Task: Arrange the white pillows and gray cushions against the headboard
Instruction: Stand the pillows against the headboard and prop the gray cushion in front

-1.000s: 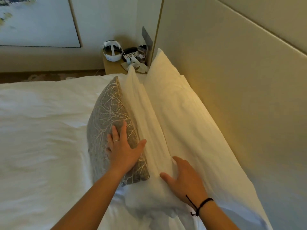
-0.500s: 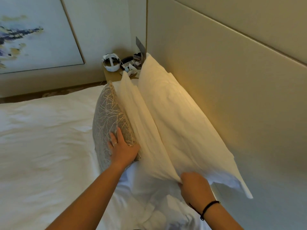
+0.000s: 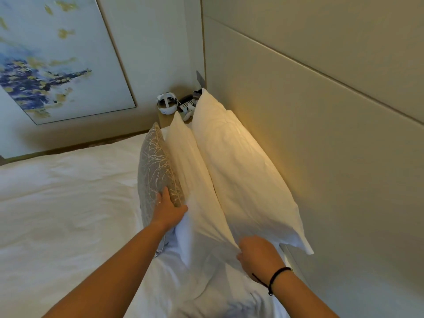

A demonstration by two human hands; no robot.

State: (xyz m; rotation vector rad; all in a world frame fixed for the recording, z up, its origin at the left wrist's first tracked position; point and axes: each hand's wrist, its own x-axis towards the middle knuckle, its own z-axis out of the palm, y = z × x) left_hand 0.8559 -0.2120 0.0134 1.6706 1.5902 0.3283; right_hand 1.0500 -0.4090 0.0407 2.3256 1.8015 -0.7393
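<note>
Two white pillows stand on edge against the headboard, gray cushion leaning on the front one. Left hand lies flat, fingers spread on cushion; right hand pinches the front pillow's lower corner on the bed
</note>
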